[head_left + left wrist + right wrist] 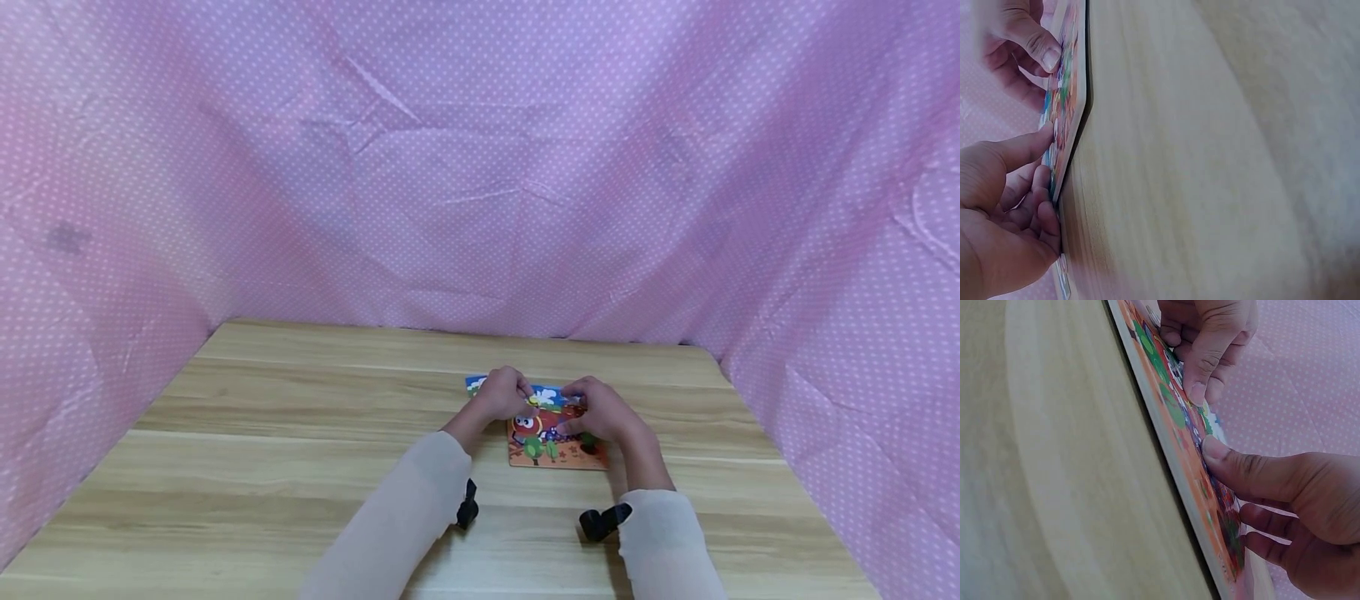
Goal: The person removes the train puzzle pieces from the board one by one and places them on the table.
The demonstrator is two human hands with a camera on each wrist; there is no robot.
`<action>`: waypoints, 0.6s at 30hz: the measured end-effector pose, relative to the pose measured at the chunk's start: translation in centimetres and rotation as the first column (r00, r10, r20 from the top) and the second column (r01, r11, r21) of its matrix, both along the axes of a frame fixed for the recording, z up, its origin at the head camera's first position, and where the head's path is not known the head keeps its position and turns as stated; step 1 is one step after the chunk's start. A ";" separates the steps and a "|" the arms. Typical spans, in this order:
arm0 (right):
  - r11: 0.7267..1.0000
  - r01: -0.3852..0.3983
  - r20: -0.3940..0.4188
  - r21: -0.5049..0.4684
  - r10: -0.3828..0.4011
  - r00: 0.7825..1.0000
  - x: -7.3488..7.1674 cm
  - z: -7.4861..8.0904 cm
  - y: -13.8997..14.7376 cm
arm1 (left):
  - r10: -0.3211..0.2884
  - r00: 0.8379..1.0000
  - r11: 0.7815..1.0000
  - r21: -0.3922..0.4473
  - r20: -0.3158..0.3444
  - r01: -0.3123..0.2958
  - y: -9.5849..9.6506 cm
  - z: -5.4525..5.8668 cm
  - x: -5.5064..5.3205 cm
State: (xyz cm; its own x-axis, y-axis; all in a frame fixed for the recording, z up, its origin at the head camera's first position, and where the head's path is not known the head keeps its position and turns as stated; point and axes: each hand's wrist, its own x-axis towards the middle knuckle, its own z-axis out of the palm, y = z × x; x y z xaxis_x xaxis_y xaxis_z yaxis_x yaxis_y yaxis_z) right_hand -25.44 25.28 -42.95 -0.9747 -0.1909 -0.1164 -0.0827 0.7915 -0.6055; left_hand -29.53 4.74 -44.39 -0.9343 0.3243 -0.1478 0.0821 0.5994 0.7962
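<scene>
A flat puzzle board (558,457) lies on the table, printed with a red cartoon figure with big eyes, green trees, orange ground and blue sky. My left hand (504,393) is over its upper left part, thumb on the picture and the other fingers bent by the left side. Over the right part is my right hand (606,410), its thumb (1217,450) straight against the printed face, and fingertips touching the picture farther back. Past my left hand shows a blue and white printed piece (474,383), partly hidden by that hand.
The wood-grain table (300,467) extends around the board on all sides. A pink polka-dot cloth (480,208) hangs behind it and along both sides. Black straps with small devices (600,523) sit at both wrists over light sleeves.
</scene>
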 end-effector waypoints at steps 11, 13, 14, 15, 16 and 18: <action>1.000 0.019 0.002 0.005 -0.019 1.000 0.1 0.0 0.1 | 0.043 0.998 0.998 0.038 -0.046 -0.041 0.3 0.2 0.3; 1.000 0.024 0.005 0.007 -0.024 1.000 0.1 0.0 0.1 | 0.051 0.998 0.997 0.051 -0.043 -0.049 0.3 0.3 0.3; 1.000 0.025 0.007 0.006 -0.025 1.000 0.1 0.0 0.1 | 0.057 0.997 0.997 0.058 -0.043 -0.054 0.3 0.3 0.4; 1.000 0.026 0.009 0.005 -0.026 1.000 0.1 -0.1 0.1 | 0.062 0.997 0.996 0.062 -0.043 -0.059 0.3 0.3 0.4; 1.000 0.028 0.010 0.004 -0.028 1.000 0.1 -0.1 0.1 | 0.067 0.997 0.996 0.066 -0.042 -0.064 0.3 0.3 0.4; 1.000 0.031 0.013 0.003 -0.031 0.999 0.1 0.0 0.1 | 0.075 0.996 0.994 0.076 -0.039 -0.072 0.3 0.3 0.4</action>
